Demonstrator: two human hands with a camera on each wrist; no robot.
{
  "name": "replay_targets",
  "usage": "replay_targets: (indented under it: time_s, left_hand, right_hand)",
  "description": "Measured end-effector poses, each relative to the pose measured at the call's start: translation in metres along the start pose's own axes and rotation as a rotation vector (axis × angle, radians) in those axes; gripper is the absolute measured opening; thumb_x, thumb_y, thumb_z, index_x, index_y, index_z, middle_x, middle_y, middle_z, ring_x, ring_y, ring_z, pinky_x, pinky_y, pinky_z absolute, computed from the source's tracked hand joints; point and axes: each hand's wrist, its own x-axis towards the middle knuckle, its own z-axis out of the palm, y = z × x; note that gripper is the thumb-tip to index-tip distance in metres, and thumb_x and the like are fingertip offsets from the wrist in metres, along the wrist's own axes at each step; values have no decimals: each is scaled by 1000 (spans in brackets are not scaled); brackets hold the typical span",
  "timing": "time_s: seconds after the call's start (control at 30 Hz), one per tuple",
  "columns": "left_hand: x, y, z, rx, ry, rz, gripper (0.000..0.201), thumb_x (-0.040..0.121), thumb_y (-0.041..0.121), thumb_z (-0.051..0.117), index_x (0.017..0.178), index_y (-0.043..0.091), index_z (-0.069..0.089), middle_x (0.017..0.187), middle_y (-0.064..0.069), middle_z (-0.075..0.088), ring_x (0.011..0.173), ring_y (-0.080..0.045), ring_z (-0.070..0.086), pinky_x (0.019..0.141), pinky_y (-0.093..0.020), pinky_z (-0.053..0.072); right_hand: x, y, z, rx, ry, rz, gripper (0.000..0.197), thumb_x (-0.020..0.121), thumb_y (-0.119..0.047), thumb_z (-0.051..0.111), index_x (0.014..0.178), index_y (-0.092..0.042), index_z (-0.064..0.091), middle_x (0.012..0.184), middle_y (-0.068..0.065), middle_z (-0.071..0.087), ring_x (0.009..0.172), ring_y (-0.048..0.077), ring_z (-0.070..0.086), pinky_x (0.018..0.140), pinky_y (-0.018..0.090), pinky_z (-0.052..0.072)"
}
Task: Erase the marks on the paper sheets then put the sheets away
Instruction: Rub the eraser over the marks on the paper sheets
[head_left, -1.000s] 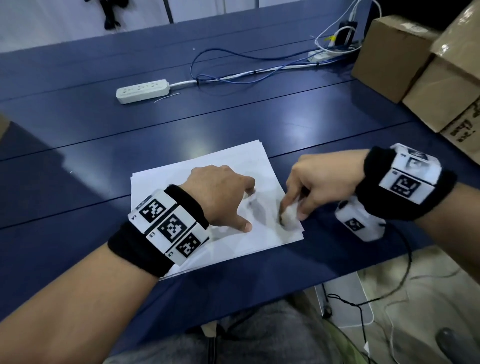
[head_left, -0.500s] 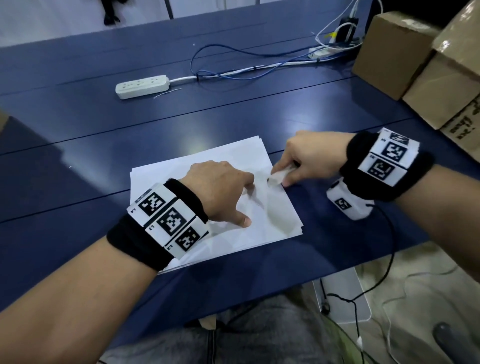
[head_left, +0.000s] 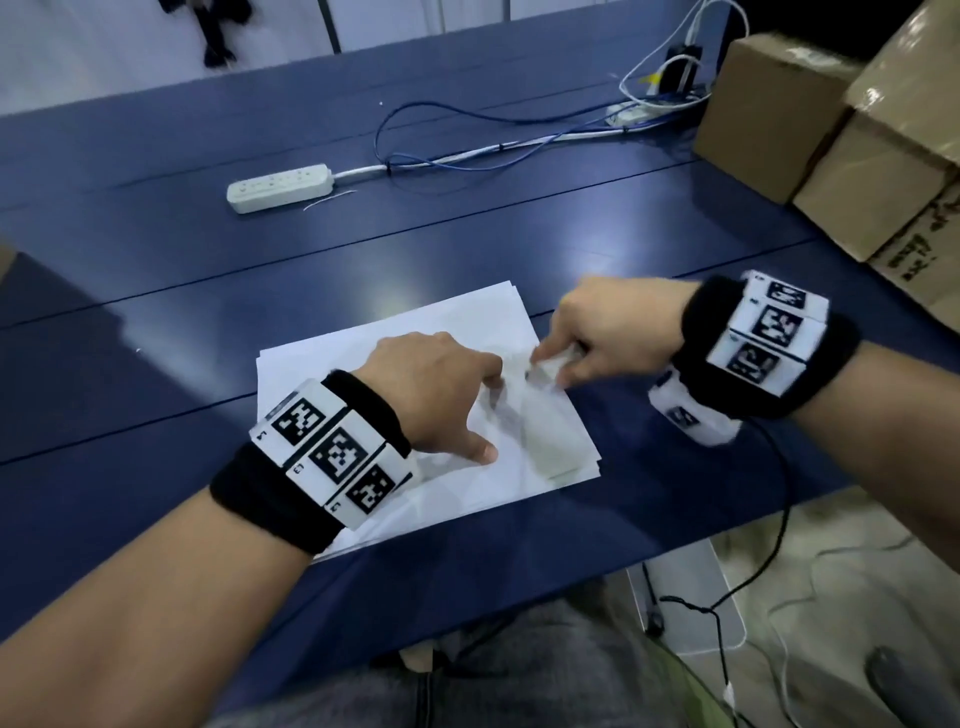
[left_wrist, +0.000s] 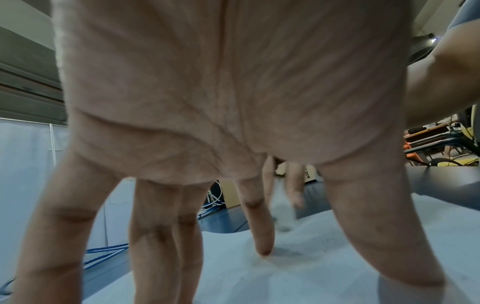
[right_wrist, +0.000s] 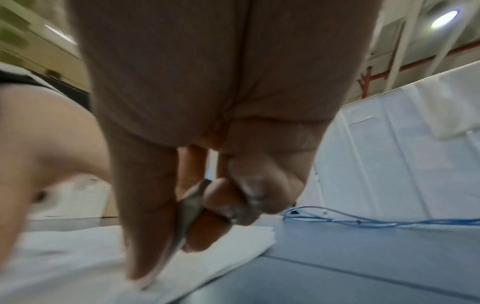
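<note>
A stack of white paper sheets (head_left: 322, 364) lies on the blue table (head_left: 156, 291) near its front edge. My left hand (head_left: 483, 415) presses down on the middle of the top sheet with straight, spread fingers (left_wrist: 263, 242). My right hand (head_left: 551, 371) pinches a small white eraser (head_left: 540, 364) between thumb and fingers. The eraser's tip touches the sheet near its right edge. In the right wrist view the eraser (right_wrist: 189, 209) is clamped against the thumb above the paper (right_wrist: 78, 257). Faint grey smudges show on the paper (left_wrist: 311, 277) beyond my index finger.
A white power strip (head_left: 280, 187) and blue and white cables (head_left: 467, 150) lie further back on the table. Cardboard boxes (head_left: 769, 104) stand at the back right. The table's front edge runs just below the sheets, with the floor and a black cable (head_left: 769, 561) to the right.
My right hand has carried the eraser from the near right corner of the sheet up along its right side. The left hand has stayed pressed on the paper.
</note>
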Motion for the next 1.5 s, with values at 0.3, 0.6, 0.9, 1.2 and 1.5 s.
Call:
replay_targets:
  time_s: [0.3, 0.6, 0.9, 1.2, 1.5]
  left_hand:
    - [-2, 1, 0, -6, -3, -10, 66, 69, 72, 67, 126, 44, 47, 92, 6, 45, 81, -21, 48, 71, -33, 38]
    - [-1, 0, 0, -10, -4, 3, 70, 67, 72, 68, 127, 42, 48, 95, 4, 41, 79, -21, 44, 74, -33, 41]
    - [-3, -1, 1, -20, 5, 0, 71, 67, 72, 69, 128, 41, 48, 95, 2, 42, 78, -21, 43, 73, -33, 40]
    - [-5, -1, -1, -26, 0, -6, 68, 69, 71, 68, 127, 42, 47, 95, 3, 40, 80, -22, 44, 74, -33, 39]
    - [-6, -1, 0, -40, -7, -5, 70, 69, 70, 68, 129, 43, 46, 97, 2, 39, 81, -21, 42, 75, -33, 37]
  right_hand:
    - [7, -2, -7, 64, -49, 47, 29, 80, -39, 70, 110, -38, 71, 53, -32, 54, 60, -14, 50, 57, 12, 40]
    - [-16, -24, -3, 107, -235, -80, 32, 80, -35, 71, 110, -45, 68, 59, -23, 59, 63, -8, 53, 55, 6, 36]
    - [-17, -27, 0, 124, -306, -89, 36, 77, -40, 70, 111, -49, 65, 71, -13, 62, 66, 3, 56, 67, 24, 50]
    - [9, -6, -3, -52, -41, 39, 30, 83, -40, 65, 112, -35, 70, 62, -4, 57, 56, 9, 47, 54, 18, 35]
    - [10, -8, -5, -14, -11, 80, 32, 83, -39, 67, 115, -37, 69, 53, -10, 54, 56, 3, 49, 63, 26, 42]
